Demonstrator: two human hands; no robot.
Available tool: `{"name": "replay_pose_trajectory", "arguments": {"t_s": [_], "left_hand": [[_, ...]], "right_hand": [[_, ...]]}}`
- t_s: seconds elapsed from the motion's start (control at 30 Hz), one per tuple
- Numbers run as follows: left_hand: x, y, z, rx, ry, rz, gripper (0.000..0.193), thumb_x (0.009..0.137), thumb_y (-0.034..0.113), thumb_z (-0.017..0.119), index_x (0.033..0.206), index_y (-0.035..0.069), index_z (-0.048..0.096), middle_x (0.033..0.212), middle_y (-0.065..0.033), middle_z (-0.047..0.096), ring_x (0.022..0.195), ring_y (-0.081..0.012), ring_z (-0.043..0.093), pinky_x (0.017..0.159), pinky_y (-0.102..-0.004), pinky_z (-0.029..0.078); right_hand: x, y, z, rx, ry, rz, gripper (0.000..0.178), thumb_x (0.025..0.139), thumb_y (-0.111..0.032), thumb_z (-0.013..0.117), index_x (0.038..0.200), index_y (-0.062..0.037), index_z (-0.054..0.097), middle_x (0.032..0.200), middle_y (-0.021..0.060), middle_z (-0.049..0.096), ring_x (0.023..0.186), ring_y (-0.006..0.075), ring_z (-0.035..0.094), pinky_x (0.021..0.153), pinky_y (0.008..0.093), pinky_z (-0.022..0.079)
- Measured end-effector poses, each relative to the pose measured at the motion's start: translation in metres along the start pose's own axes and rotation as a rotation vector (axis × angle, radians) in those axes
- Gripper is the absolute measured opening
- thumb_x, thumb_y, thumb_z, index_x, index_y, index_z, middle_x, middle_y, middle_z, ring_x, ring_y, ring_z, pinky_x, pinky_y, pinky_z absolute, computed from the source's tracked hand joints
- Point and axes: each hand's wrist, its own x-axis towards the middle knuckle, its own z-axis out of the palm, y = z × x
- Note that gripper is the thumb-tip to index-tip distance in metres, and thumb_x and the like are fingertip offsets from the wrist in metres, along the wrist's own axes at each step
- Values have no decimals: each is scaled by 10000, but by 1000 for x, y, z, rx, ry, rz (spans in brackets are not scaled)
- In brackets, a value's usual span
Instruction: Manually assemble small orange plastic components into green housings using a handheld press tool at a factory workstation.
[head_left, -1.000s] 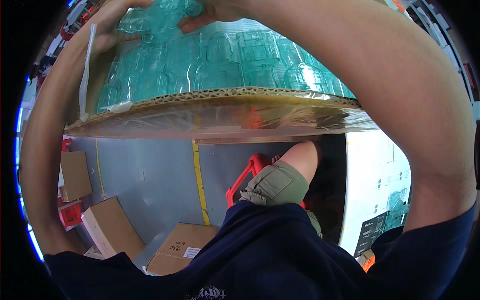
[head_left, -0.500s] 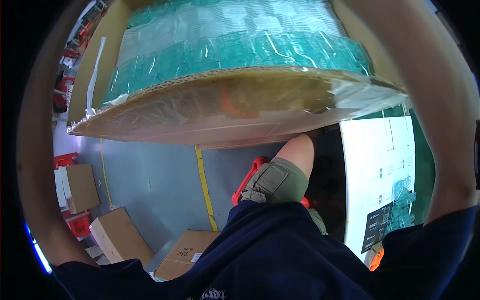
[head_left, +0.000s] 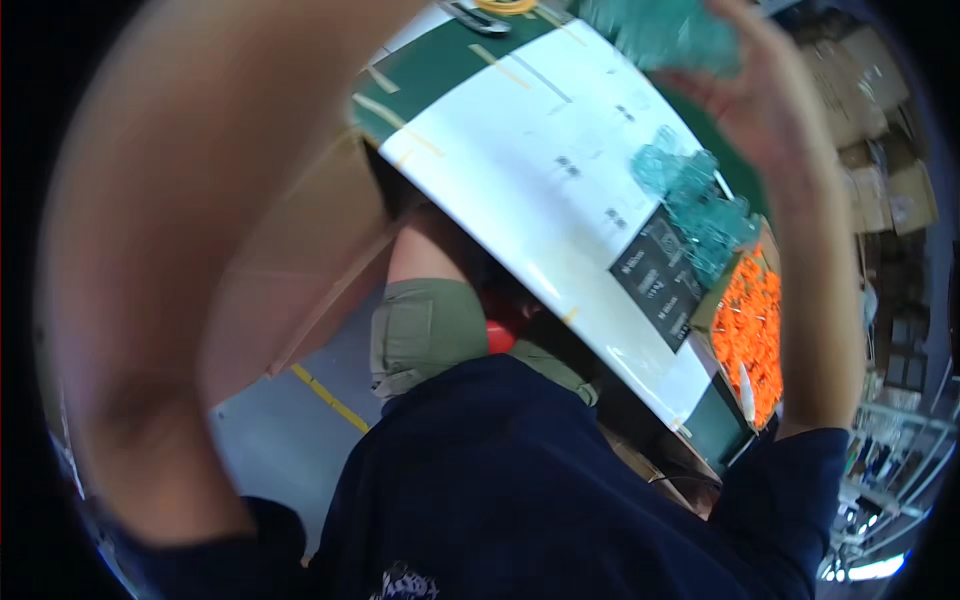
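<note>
At the upper right, my right hand (head_left: 758,90) is closed around the side of a translucent teal plastic piece (head_left: 665,38), blurred and cut off by the top edge. It is held above the far part of a worktable. My left forearm (head_left: 270,170) reaches up across the left side, and the hand itself lies beyond the top edge. Below the right hand, a loose cluster of similar teal plastic pieces (head_left: 705,215) rests on a white printed sheet (head_left: 530,190) that covers much of the green tabletop (head_left: 440,60).
An open carton of small orange parts (head_left: 748,335) sits at the table's right end. The big cardboard box (head_left: 310,240) stands left, partly behind my forearm. A cutter (head_left: 475,18) and a yellow tape roll (head_left: 508,4) lie at the far edge. Stacked cartons (head_left: 860,90) fill the right background.
My view has swung right from the open box of teal plastic pieces to the table. A teal piece is now in my right hand, which has come into sight.
</note>
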Motion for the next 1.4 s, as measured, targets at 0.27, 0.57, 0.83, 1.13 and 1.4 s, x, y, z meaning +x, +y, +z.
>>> {"name": "replay_pose_trajectory", "arguments": {"t_s": [0.27, 0.57, 0.83, 1.13, 1.4], "left_hand": [[135, -130, 220, -216, 240, -79, 607, 957, 341, 676, 1474, 94, 476, 1438, -200, 552, 1274, -406, 582, 1077, -476, 489], [172, -162, 234, 144, 167, -185, 766, 952, 629, 519, 1504, 101, 468, 1452, -209, 562, 1315, -420, 553, 1097, -559, 426], [134, -154, 206, 327, 290, -201, 728, 912, 583, 597, 1458, 111, 499, 1360, -177, 629, 1247, -413, 582, 1022, -605, 415], [-223, -2, -7, 230, -551, 83, 322, 931, 208, 678, 1206, 43, 649, 1060, -138, 698, 857, -255, 687, 712, -324, 578], [-391, -57, -150, 176, 493, -624, 250, 1051, 257, 498, 1147, 69, 631, 977, -30, 623, 843, -118, 582, 746, -247, 475]], "right_hand": [[0, 112, -96, -118, 364, 164, 814, 931, -318, 681, 1576, -31, 276, 1481, 272, 412, 1063, 329, 647, 808, 367, 589], [14, 101, -138, -1278, 205, 212, 519, 918, -391, 611, 1350, -105, 643, 1147, 119, 716, 925, 240, 698, 768, 359, 567], [26, 41, -110, -1041, 153, -33, 363, 956, -340, 628, 1170, -67, 736, 922, 36, 701, 770, 106, 587, 629, 257, 492], [104, -67, 58, -1005, -57, -699, 413, 986, -438, 617, 1035, -47, 741, 931, 53, 707, 775, 139, 588, 728, 296, 492], [105, -23, 322, -1373, -1289, -871, 450, 1006, -449, 551, 1175, -56, 692, 1067, 109, 711, 883, 243, 638, 831, 376, 518]]}}
